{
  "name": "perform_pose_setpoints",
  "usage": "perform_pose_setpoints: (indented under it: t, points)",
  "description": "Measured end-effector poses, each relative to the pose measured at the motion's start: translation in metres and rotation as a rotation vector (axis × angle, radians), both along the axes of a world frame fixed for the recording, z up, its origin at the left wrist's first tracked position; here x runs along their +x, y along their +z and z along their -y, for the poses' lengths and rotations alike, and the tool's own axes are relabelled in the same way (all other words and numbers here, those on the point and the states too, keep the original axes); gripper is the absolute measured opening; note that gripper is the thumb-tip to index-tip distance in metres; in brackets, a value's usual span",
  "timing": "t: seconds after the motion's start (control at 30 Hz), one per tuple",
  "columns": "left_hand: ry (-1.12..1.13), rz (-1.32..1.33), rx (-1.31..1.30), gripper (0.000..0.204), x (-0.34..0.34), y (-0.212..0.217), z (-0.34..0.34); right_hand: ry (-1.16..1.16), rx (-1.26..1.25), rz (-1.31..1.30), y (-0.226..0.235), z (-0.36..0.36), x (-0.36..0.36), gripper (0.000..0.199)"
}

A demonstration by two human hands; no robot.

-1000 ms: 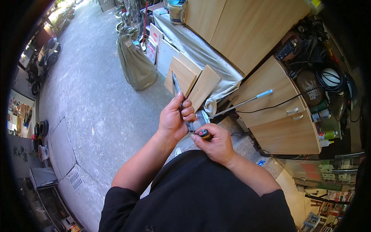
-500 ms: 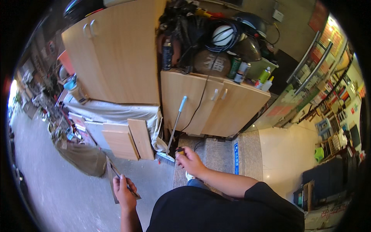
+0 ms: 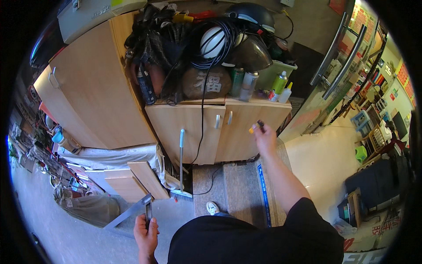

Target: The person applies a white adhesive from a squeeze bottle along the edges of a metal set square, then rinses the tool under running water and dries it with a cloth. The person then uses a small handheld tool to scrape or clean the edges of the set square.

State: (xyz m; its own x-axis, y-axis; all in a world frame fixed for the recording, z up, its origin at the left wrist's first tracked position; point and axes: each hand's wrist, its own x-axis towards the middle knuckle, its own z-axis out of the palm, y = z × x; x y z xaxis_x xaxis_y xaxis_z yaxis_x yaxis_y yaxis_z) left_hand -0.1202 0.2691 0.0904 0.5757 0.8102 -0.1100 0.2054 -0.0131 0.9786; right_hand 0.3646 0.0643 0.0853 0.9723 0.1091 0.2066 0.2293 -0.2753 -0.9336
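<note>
My left hand (image 3: 146,235), low in the head view, is closed around one arm of a metal carpenter's square (image 3: 127,213). Its longer, flat blade slants down to the left over the grey floor. My right arm reaches forward, and my right hand (image 3: 266,141) is closed on a small black-and-yellow object (image 3: 257,127) whose exact kind is too small to make out. That hand appears in front of the right door of a low wooden cabinet (image 3: 184,121); whether it touches the door cannot be told.
Coiled black cable (image 3: 231,42), helmets, spray cans and a round stone (image 3: 206,83) crowd the cabinet top. A taller cabinet (image 3: 88,97) stands left. A blue-handled broom (image 3: 181,149) leans by the step (image 3: 237,189). Loose boards (image 3: 125,185) and a glass door with metal handles (image 3: 347,57) flank the area.
My view has shifted forward, nearer the cabinets. My right hand has stretched out up and to the right with the black-and-yellow object. In my left hand the carpenter's square has turned.
</note>
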Motion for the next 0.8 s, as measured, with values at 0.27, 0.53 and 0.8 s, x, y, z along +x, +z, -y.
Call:
perform_pose_setpoints:
  t: [0.27, 0.53, 0.8]
  points:
    - [-0.232, -0.183, 0.546, 0.027, 0.054, 0.044, -0.019, 0.025, -0.168, 0.451, -0.014, -0.008, 0.216, 0.03]
    - [-0.318, -0.075, 0.362, 0.028, 0.061, 0.076, -0.021, -0.094, -0.652, 0.367, -0.023, -0.017, 0.259, 0.039]
    - [-0.375, 0.061, 0.379, 0.028, 0.063, 0.081, -0.025, 0.03, -0.033, 0.381, -0.029, -0.011, 0.229, 0.037]
